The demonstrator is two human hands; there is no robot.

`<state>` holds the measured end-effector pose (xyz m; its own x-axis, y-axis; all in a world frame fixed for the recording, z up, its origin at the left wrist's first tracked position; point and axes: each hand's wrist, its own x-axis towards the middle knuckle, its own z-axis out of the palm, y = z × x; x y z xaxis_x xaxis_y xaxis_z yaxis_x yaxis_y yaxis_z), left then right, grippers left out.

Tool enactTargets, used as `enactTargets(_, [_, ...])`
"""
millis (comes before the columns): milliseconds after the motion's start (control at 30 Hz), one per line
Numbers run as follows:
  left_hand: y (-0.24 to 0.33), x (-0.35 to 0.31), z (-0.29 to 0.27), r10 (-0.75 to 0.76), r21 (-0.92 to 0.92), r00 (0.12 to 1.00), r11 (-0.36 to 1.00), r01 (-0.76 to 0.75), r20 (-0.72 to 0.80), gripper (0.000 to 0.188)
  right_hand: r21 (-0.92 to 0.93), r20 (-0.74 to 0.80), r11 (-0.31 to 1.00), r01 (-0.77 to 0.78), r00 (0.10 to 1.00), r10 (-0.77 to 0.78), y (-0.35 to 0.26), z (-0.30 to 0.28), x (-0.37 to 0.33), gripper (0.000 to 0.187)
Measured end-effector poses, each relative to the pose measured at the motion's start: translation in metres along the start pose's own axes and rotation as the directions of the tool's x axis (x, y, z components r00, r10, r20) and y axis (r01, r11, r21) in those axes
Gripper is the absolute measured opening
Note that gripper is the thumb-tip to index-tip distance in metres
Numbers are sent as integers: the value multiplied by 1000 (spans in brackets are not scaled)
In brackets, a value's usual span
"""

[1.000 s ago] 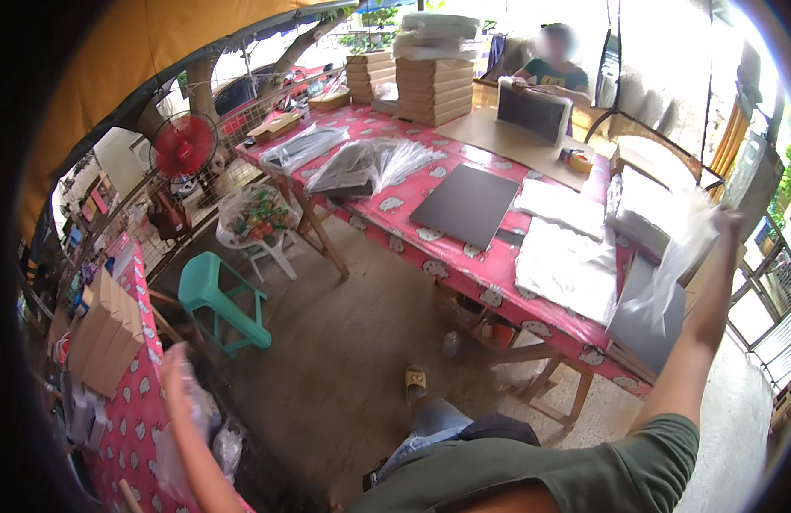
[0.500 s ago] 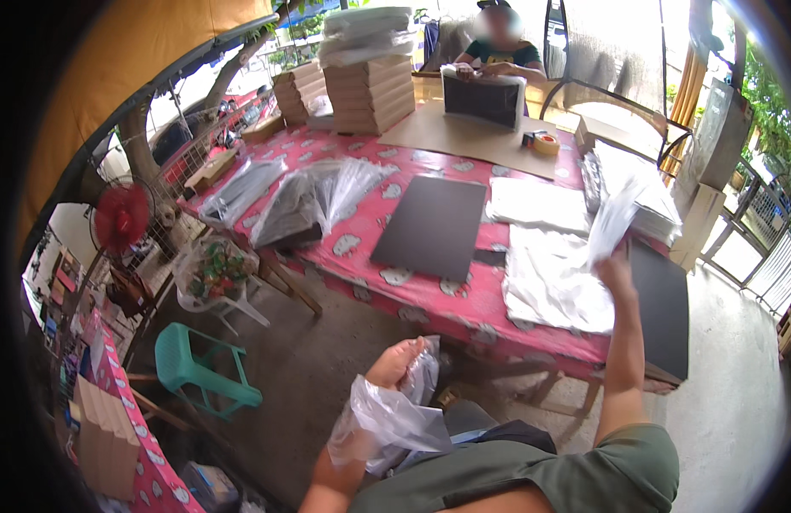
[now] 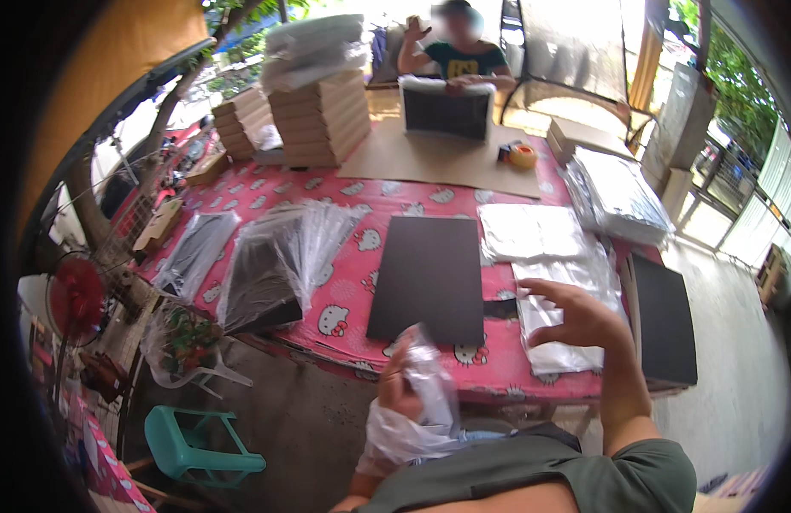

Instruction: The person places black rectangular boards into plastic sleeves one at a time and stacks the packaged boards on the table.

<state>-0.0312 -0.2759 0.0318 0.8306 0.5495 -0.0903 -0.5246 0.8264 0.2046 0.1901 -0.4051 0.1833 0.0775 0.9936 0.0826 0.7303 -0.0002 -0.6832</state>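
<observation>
My left hand point(image 3: 399, 392) is closed on a crumpled clear plastic bag point(image 3: 434, 389) near the table's front edge. Part of the plastic drapes around my wrist. My right hand point(image 3: 579, 321) hangs, fingers spread and holding nothing, over a pile of white plastic bags point(image 3: 551, 352). Between the two hands and farther back, a flat black board point(image 3: 429, 278) lies on the pink patterned tablecloth point(image 3: 334, 342). A second pile of white bags point(image 3: 532, 229) lies just beyond the first. To the right of my right hand is a stack of black boards point(image 3: 664, 321).
Bagged black boards point(image 3: 271, 265) lie at left. Tall brown box stacks point(image 3: 318, 120) stand at the back. Across the table, a person point(image 3: 464, 64) holds a wrapped black panel point(image 3: 446, 111) upright near a tape roll point(image 3: 522, 156). A green stool point(image 3: 194, 440) stands at lower left.
My right hand has let go of a whitish plastic piece and moved left over the white bags. My left hand has risen with its bag. The person across has raised one hand.
</observation>
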Motion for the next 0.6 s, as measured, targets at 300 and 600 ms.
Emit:
enactTargets(300, [50,-15,60,-292,430,953,872,232,77,49,503,-196,862,-55,965,176,-67,138,22,75])
enactTargets(600, [71,-7,32,-388,338,922,869,360,14,52,722,-486,674,155,807,336,-90,229,38,71])
